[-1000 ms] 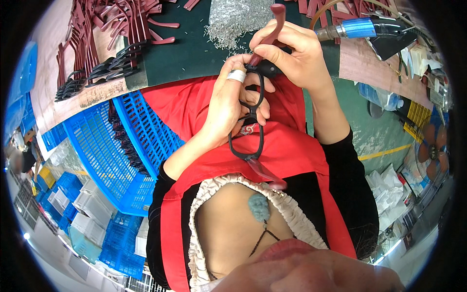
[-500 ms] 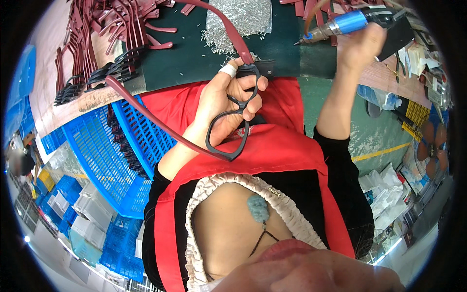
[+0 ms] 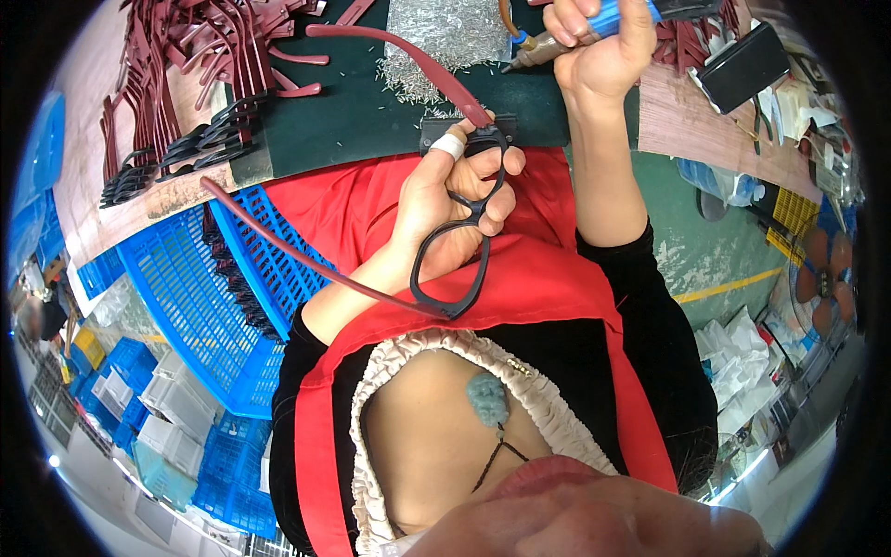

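Observation:
My left hand [image 3: 455, 190] grips an eyeglass frame [image 3: 424, 243] with a black front and dark red temples. One temple reaches up over the table, the other slants across my left forearm. White tape wraps a finger of this hand. The frame's upper hinge corner is close to a small dark block [image 3: 516, 128] at the table edge. Over the table, my right hand [image 3: 605, 58] is closed around a blue electric screwdriver [image 3: 608, 20], its tip pointing left. Left of that tip, a heap of tiny silver screws [image 3: 436, 56] spills from a clear bag onto the dark green mat [image 3: 343, 111].
Many dark red temples [image 3: 167, 84] and black-fronted frames [image 3: 209, 139] lie at the table's left. A black phone-like slab [image 3: 742, 67] is on the right. Blue baskets [image 3: 190, 306] stand below the left edge. A fan [image 3: 822, 283] is at far right.
My right hand has moved left with the screwdriver, bringing its tip nearer the screws and the frame. My left hand and the eyeglass frame have shifted slightly right.

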A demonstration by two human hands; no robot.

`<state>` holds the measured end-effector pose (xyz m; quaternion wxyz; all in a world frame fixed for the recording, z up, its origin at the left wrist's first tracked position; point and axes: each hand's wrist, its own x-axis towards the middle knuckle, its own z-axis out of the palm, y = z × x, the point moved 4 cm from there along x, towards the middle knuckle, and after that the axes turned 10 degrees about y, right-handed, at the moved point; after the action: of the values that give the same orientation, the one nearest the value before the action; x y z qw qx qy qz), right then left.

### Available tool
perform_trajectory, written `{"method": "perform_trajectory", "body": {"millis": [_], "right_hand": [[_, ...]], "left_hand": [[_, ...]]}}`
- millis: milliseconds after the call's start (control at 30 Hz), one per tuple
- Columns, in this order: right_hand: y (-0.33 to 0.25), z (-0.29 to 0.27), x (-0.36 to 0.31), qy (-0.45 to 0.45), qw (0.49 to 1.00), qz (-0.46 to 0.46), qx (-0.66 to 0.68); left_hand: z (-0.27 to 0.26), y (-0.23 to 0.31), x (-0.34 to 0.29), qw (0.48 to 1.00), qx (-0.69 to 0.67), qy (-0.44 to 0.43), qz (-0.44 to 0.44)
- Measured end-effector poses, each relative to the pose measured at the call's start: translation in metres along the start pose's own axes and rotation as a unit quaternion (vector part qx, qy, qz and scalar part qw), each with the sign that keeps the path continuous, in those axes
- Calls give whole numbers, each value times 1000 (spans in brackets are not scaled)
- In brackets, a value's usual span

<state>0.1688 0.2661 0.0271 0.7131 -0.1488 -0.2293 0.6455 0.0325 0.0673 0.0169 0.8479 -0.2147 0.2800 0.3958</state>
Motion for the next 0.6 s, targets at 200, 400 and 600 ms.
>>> {"method": "perform_trajectory", "body": {"millis": [200,400,600], "right_hand": [[-26,20,-51,-89,995,15,41],[-35,35,-81,-159,981,-35,-107],[-25,42,-83,-191,977,-1,-100]], "left_hand": [[3,-5,8,993,-77,-92,9],[6,-5,12,989,-105,-102,-19],[6,-4,9,989,-112,-100,-11]]}}
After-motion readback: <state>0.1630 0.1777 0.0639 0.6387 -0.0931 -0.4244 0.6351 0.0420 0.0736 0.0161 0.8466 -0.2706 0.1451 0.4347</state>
